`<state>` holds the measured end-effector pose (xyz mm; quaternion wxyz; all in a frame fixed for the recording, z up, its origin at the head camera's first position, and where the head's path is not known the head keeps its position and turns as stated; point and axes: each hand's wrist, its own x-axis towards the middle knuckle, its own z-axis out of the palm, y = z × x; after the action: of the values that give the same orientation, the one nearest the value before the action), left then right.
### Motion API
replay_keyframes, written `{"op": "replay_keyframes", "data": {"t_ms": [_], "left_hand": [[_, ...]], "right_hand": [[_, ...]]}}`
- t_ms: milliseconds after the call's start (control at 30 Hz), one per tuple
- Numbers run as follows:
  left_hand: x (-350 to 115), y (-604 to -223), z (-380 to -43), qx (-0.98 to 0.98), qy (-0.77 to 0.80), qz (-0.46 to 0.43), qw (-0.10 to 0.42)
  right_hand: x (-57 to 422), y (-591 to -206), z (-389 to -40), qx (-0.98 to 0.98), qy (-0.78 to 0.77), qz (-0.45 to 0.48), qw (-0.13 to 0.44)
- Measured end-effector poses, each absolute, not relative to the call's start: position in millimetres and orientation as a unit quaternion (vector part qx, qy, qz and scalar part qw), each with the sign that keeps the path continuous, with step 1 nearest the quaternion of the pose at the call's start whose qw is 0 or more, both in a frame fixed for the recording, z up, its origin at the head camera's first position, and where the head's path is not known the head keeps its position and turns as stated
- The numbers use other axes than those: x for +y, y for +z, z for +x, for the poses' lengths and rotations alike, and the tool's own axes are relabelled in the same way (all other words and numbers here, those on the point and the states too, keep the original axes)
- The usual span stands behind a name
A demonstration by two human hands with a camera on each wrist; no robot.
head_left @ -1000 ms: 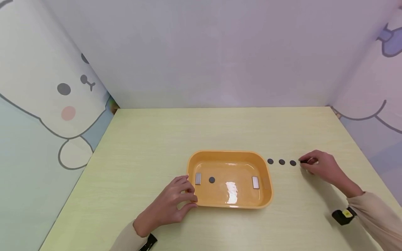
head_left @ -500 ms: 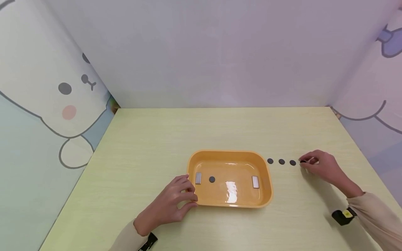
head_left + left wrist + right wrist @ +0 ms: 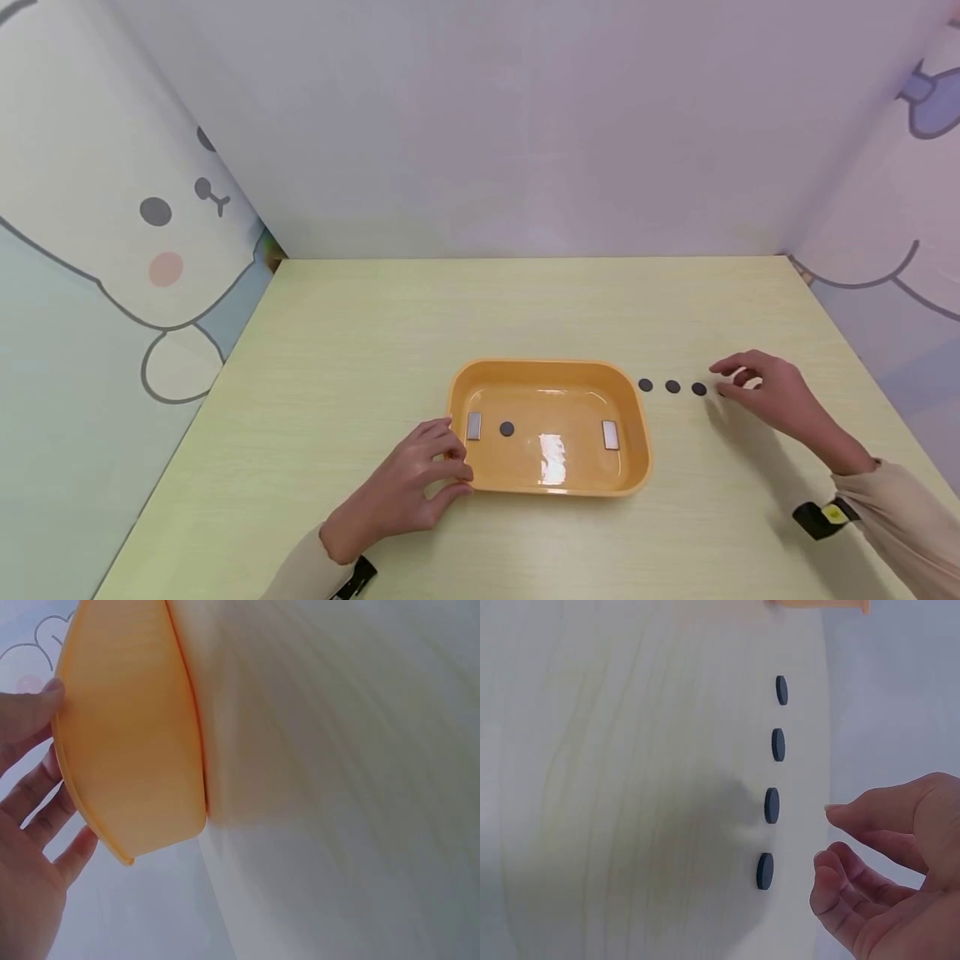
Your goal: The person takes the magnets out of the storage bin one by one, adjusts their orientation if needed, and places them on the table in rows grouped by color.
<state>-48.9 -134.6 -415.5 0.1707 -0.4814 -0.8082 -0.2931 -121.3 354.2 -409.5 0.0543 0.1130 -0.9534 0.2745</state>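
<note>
My left hand [image 3: 408, 483] holds the orange tray [image 3: 547, 490] at its left front corner. In the left wrist view its thumb [image 3: 46, 699] and fingertips lie along the tray's rim. Inside the tray are one black disc [image 3: 507, 429], a silver-grey rectangular piece [image 3: 474, 426] at the left and another such piece [image 3: 611, 435] at the right. My right hand [image 3: 768, 392] hovers to the right, fingers spread apart with nothing between them. Below it, several black discs stretch in a row; the right wrist view shows the nearest disc [image 3: 765, 871], which the hand partly hides in the head view.
The pale wooden table [image 3: 375, 317] ends at a plain wall [image 3: 525, 133] at the back. Side panels with cartoon drawings flank it. A black wrist device [image 3: 821, 518] sits at the right sleeve. The row of discs begins close to the tray's right rim.
My right hand has let go of the black disc at the row's right end; its fingers have parted and risen slightly. My left hand and the tray stay where they were.
</note>
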Motion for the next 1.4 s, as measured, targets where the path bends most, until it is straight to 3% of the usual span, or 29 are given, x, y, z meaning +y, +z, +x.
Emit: {"op": "replay_keyframes", "data": {"t_ms": [1400], "left_hand": [[-136.0,-415.6,-46.9,-0.812,-0.287,-0.479,0.174]], "right_hand": [[287.9,-358.2,-103.5,-0.918,0.342,0.195,0.04]]}}
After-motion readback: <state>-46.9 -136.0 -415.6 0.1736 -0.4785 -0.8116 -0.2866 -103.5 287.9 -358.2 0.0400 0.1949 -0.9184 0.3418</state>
